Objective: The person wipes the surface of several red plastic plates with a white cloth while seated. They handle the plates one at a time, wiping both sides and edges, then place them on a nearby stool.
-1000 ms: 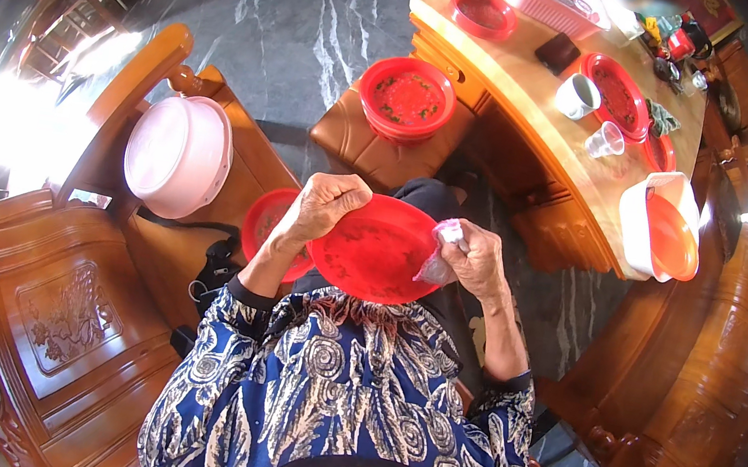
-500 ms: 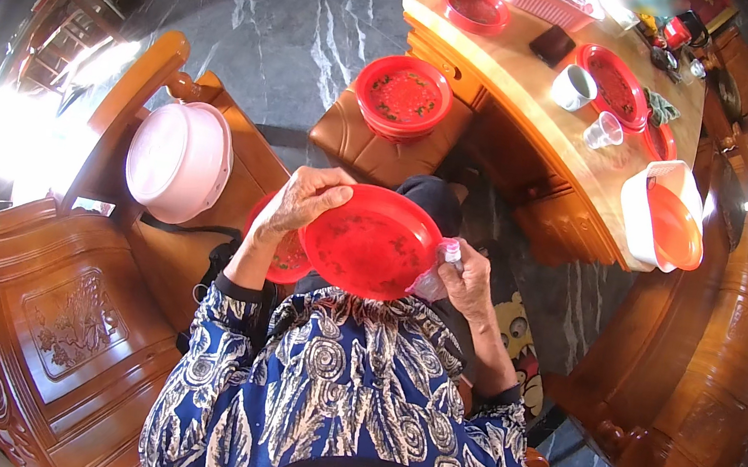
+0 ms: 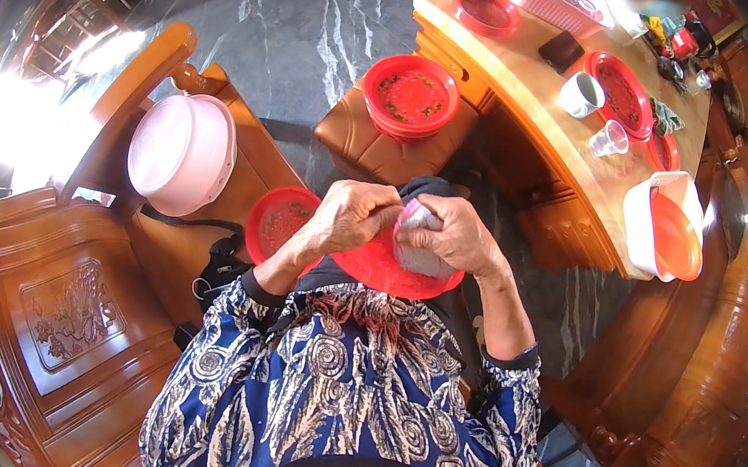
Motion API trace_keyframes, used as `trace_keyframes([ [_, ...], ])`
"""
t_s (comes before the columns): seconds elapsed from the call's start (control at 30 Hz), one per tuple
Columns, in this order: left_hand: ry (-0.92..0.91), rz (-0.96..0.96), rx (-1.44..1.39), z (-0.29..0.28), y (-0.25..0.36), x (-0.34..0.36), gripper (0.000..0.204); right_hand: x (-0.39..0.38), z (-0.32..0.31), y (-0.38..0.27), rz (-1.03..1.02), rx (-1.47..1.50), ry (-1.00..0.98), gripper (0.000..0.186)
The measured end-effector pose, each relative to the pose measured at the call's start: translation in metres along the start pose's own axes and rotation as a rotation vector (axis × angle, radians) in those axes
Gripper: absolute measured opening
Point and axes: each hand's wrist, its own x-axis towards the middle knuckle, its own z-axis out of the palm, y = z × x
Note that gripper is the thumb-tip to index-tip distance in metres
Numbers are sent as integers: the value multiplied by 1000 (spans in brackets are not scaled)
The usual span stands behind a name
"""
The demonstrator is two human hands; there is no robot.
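I hold a red plate [image 3: 368, 273] level above my lap, my left hand [image 3: 352, 216] closed at its upper left rim. My right hand [image 3: 451, 230] grips a crumpled pale grey-and-pink cloth or bag [image 3: 418, 257] over the plate's right part, close beside my left fingers. Much of the plate is hidden by both hands. Another red dish [image 3: 278, 225] with green bits in it lies just left of them on the wooden seat [image 3: 259, 165].
A pink lidded basin [image 3: 177, 151] is on the seat at left. Stacked red dishes [image 3: 411, 95] rest on a leather stool [image 3: 339, 143]. The curved counter [image 3: 529, 83] holds red plates, a pink tray, cups and a white tub [image 3: 657, 226]. A carved wooden bench [image 3: 698, 375] stands at right.
My right hand has moved from the plate's right edge inward over its surface with the cloth. My left hand has come slightly right, and the two hands are now nearly together.
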Motion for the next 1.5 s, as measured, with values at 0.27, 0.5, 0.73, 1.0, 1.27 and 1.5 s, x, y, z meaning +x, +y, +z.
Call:
trace_keyframes([
  [0.27,204,-148,-243,-18,-27,-22,24,-20,6,30,87,327,59,18],
  [0.5,194,-232,-383,-27,-56,-29,22,-56,25,80,63,680,142,20],
  [0.73,8,-133,-169,-39,-11,-4,25,-53,21,69,25,643,147,14],
  [1.0,60,-133,-88,-23,-17,-6,21,-27,12,36,117,46,343,23],
  [1.27,16,-52,131,-13,-1,-2,19,16,11,-9,-200,-575,289,24],
  [1.5,188,-123,-75,-17,-21,-17,19,18,13,5,-119,-166,214,22],
])
